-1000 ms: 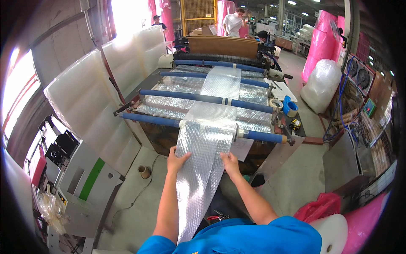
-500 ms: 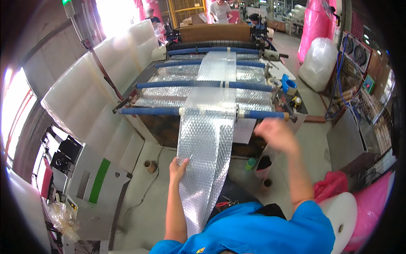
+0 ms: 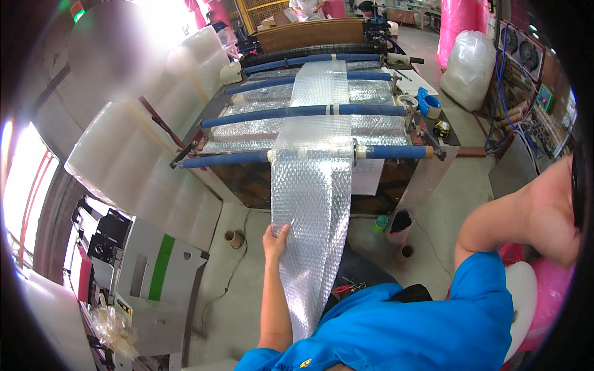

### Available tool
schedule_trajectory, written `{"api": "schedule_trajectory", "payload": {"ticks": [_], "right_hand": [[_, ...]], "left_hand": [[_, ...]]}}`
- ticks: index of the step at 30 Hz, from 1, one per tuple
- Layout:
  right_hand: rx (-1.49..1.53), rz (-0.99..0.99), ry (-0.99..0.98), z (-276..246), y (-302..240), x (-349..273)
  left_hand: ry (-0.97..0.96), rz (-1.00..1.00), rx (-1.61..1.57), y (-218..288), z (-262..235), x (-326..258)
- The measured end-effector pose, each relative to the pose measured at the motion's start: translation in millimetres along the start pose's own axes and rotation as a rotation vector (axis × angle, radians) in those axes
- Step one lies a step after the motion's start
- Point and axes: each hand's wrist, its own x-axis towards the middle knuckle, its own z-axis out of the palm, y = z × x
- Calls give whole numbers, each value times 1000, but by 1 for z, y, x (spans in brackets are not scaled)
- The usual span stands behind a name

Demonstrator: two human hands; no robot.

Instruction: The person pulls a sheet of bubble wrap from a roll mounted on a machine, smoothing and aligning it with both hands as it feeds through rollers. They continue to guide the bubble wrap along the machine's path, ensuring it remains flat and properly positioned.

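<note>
A long strip of silvery bubble wrap [image 3: 311,204] comes over the front blue roller [image 3: 396,153] of the machine and hangs down toward my lap. My left hand [image 3: 275,242] is closed on its left edge, thumb on top and the other fingers behind the sheet. Raised close to the camera at the right rim, my right hand [image 3: 552,213] is away from the strip. Its fingers run into the dark edge of the picture, so their pose and anything in them are hidden.
Blue tape rolls [image 3: 427,104] and a yellow-black tape measure [image 3: 441,128] lie on the machine's right side. A grey machine with a green stripe [image 3: 162,267] stands at left. Cardboard cores [image 3: 233,238] and a green bottle [image 3: 380,224] are on the floor. People are at the back.
My right hand has swung from beside the front roller out to the right and up toward the camera. My left hand keeps its hold on the bubble wrap. The whole view has shifted slightly.
</note>
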Motion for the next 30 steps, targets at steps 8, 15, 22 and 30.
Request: {"api": "schedule_trajectory", "payload": {"ticks": [8, 15, 22, 30], "right_hand": [[457, 439, -1031, 32, 20, -10], [602, 590, -982, 75, 31, -57], [-740, 1351, -444, 77, 60, -104], [-868, 1047, 225, 45, 95, -170]], "left_hand": [[-25, -29, -2, -6, 5, 2], [-100, -146, -10, -15, 6, 5], [-43, -52, -17, -9, 15, 7], [-98, -161, -13, -9, 15, 7]]}}
